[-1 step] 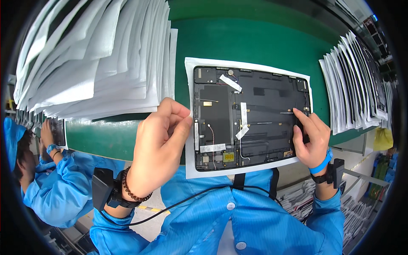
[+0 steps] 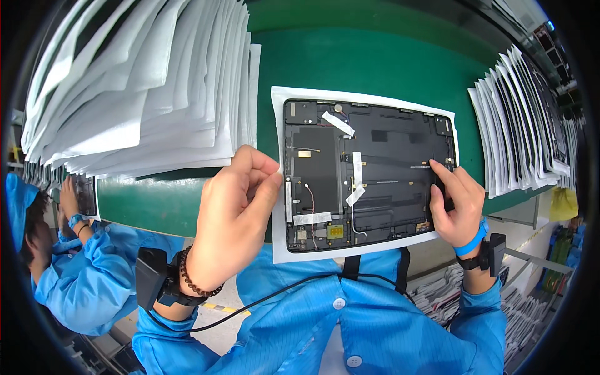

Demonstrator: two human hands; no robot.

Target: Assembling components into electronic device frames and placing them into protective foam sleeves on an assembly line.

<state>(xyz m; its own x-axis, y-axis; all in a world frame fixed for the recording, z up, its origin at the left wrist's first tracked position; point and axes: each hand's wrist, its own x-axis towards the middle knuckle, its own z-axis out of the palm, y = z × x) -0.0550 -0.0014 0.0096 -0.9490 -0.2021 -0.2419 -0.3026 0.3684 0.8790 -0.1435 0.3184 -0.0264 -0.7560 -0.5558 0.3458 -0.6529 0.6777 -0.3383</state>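
In the head view, the left hand (image 2: 232,215) is held in from the desk's (image 2: 375,65) near edge, its wrist raised and its knuckles arched. Its thumb and forefinger are brought close together at the left border of the white sheet (image 2: 315,256); whether the border is pinched between these fingers cannot be told. The right hand (image 2: 464,203) is bent inward, its fingers spread, with the forefinger's tip laid on the right part of the black casing (image 2: 400,140) and the thumb kept apart, lower down. The casing is laid flat on the sheet, at the middle of the desk's near edge, and the sheet's lower border is seen reaching past that edge. White tape strips (image 2: 358,169) are stuck across the casing, and a yellow patch (image 2: 335,232) is set near its lower border. Fine markings on the casing are too small to be read. Tall sheet stacks (image 2: 187,94) are set toward the desk's left and right edges.
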